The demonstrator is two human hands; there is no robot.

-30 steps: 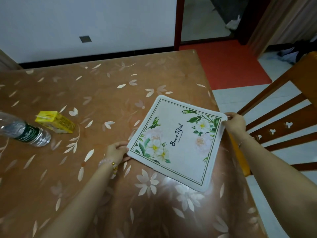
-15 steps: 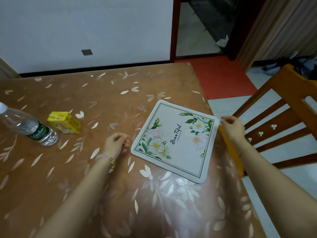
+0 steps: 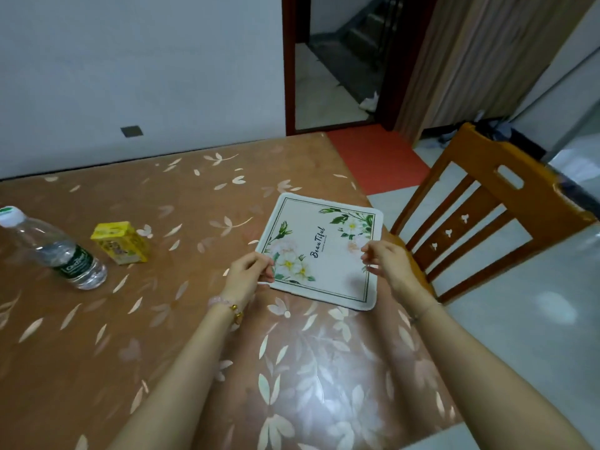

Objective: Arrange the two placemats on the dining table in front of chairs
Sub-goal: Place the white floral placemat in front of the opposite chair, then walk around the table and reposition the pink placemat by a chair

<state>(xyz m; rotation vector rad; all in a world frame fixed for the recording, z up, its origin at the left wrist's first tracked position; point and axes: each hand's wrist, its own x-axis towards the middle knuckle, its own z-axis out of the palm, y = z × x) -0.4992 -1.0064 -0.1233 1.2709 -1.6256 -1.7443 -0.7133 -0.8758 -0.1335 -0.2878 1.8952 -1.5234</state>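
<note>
One white placemat (image 3: 328, 254) with a green border, flowers and the word "Beautiful" lies flat on the brown leaf-patterned table (image 3: 162, 319), close to its right edge and facing the wooden chair (image 3: 487, 203). My left hand (image 3: 248, 271) pinches the mat's near-left corner. My right hand (image 3: 384, 259) has its fingers curled onto the mat's right edge. A second placemat is not in view.
A clear water bottle (image 3: 58, 251) lies on its side at the table's left, with a small yellow carton (image 3: 121, 243) just right of it. Behind the table are a white wall and an open doorway (image 3: 334, 76). A red floor mat (image 3: 376, 157) lies beyond the table's far right corner.
One second ago both hands held the mat's corners; half a second ago they had let go. Now both are back on the mat, which sits squarer to the table edge.
</note>
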